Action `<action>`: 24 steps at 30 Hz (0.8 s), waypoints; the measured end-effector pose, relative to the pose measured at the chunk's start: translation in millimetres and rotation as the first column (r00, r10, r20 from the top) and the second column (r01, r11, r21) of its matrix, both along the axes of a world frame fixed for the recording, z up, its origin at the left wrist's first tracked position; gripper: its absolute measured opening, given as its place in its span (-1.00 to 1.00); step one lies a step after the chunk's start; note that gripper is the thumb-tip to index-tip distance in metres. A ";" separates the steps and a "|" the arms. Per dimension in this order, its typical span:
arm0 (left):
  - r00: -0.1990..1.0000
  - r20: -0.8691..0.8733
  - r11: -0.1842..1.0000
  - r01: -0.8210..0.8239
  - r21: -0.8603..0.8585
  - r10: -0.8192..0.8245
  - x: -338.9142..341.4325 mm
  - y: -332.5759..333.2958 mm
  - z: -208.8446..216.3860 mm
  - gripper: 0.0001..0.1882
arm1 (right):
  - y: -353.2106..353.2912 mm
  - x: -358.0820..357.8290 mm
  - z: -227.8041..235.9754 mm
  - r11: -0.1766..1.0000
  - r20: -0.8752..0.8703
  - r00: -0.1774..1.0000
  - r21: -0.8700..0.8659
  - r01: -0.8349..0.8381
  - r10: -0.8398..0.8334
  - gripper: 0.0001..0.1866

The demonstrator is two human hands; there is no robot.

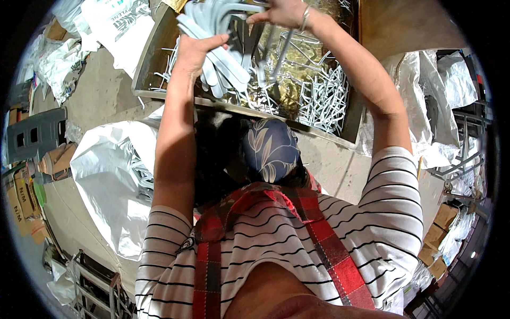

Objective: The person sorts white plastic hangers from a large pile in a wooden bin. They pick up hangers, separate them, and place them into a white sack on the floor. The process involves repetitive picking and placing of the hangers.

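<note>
My left hand (201, 52) is closed round a thick bundle of pale grey, flat, curved strips (220, 66), its thumb lying across them. The strips fan out over the near side of a metal bin (234, 106). Beside the bundle's far end, at the upper edge of the view, is my right hand (284, 13), with a bracelet at the wrist. Its thumb points toward the strips; its other fingers are partly cut off and blurred, so its grip is unclear. Below both hands, the bin holds many thin, bent, pale metal pieces (324, 98).
A white plastic sack (109, 186) with similar grey pieces stands at the left. More crumpled white bags (119, 32) lie at the upper left. Silvery sheeting (417, 95) hangs at the right, near metal frames (465, 133) and cardboard boxes (443, 220). A dark plastic stool (37, 135) is at the far left.
</note>
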State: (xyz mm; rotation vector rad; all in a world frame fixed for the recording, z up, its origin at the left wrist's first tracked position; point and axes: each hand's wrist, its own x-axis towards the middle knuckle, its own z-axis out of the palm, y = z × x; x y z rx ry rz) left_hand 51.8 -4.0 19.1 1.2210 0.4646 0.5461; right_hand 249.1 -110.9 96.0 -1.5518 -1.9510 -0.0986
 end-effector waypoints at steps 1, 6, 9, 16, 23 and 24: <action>0.999 0.001 0.997 -0.052 -0.061 0.052 -4.7 4.2 -0.3 -0.69 | -1.0 13.3 -9.0 0.993 -0.348 0.931 -0.085 0.084 -0.109 -0.57; 0.949 0.312 0.962 0.048 -0.268 0.039 -18.3 26.7 5.6 -0.70 | -51.6 94.4 -132.9 0.727 -0.702 0.295 -0.686 -0.033 -0.648 -0.56; 0.942 0.336 0.975 0.069 -0.212 0.006 -29.3 31.0 5.8 -0.69 | -47.5 35.7 -165.8 0.521 -0.512 0.116 -0.851 0.069 -0.851 -0.32; 0.927 0.373 0.966 0.115 -0.233 -0.020 -27.0 31.9 5.6 -0.72 | -57.3 20.3 -229.6 0.456 -0.407 -0.206 -0.813 -0.363 -0.890 -0.59; 0.943 0.050 0.931 -0.315 -0.184 0.329 -11.3 18.6 4.7 -0.66 | -36.5 50.6 -154.8 0.809 -0.954 -0.058 -0.281 0.516 -0.295 -0.79; 0.950 0.012 0.943 -0.308 -0.129 0.312 -10.1 15.6 6.3 -0.62 | -25.7 42.5 -129.1 0.780 -0.916 0.072 -0.294 0.552 -0.396 -0.79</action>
